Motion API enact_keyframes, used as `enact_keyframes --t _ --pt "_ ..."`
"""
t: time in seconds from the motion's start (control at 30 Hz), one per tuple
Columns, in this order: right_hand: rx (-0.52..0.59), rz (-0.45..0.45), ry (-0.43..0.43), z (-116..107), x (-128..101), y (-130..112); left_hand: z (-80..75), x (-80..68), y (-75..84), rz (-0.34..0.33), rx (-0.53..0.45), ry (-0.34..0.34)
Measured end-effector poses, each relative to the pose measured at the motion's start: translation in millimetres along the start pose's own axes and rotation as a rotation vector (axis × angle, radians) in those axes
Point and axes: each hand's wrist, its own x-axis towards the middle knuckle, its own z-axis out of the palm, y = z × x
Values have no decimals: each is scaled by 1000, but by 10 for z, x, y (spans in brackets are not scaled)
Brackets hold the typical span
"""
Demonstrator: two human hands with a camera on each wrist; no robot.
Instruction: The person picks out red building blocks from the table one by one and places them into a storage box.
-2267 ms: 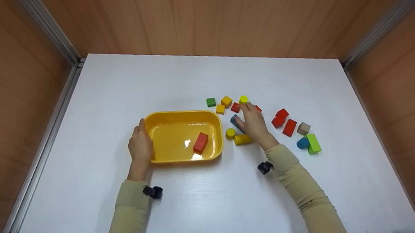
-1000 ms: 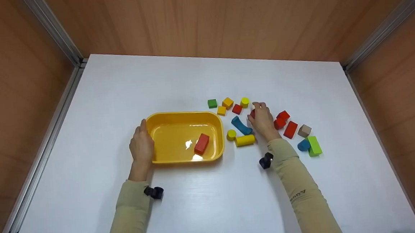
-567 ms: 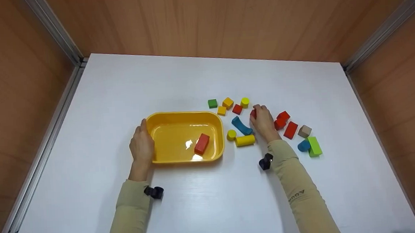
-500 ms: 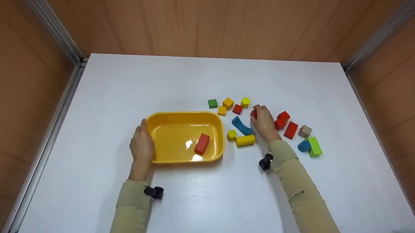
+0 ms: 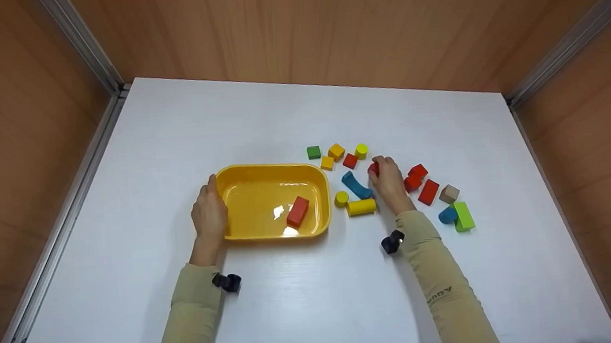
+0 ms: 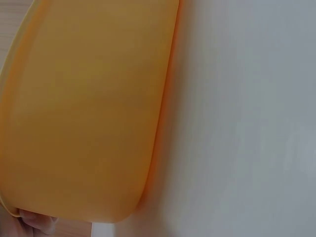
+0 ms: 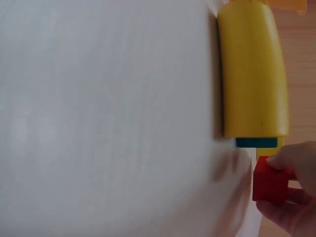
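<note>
My left hand point(image 5: 209, 214) holds the left end of the yellow tray point(image 5: 271, 167); in the left wrist view its fingertips point(image 6: 39, 222) curl at the rim. Inside the tray lies a red rectangular block point(image 5: 297, 212). My right hand point(image 5: 389, 181) pinches a red block point(image 7: 270, 180) between thumb and fingers, low among the scattered blocks. Left of this hand are a blue curved block point(image 5: 357, 185), a lying yellow cylinder point(image 5: 361, 207) and a short yellow cylinder point(image 5: 341, 199). The tray's outer wall fills much of the left wrist view.
Behind the tray's right corner sit a green block point(image 5: 313, 152), two orange cubes, a red cube point(image 5: 350, 161) and a yellow cylinder point(image 5: 361, 151). Further right are several red blocks, a bare wooden cube point(image 5: 449, 193), a blue cylinder point(image 5: 447, 215) and a light green block point(image 5: 463, 216). Wooden panels enclose the white table.
My right hand has shifted right, off the blue curved block and yellow cylinder, and has taken hold of a red block. In the last half second it barely moves. Left hand and tray stay put.
</note>
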Motion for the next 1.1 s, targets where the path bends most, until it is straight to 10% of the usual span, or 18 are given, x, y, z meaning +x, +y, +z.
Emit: enact_keyframes --t 0.67,1.1 --pt "125 -46 35 -54 -276 -262 -15 22 -9 -30 17 -29" --pt "228 -282 156 -74 -517 -535 0 18 -30 -11 -3 -1"
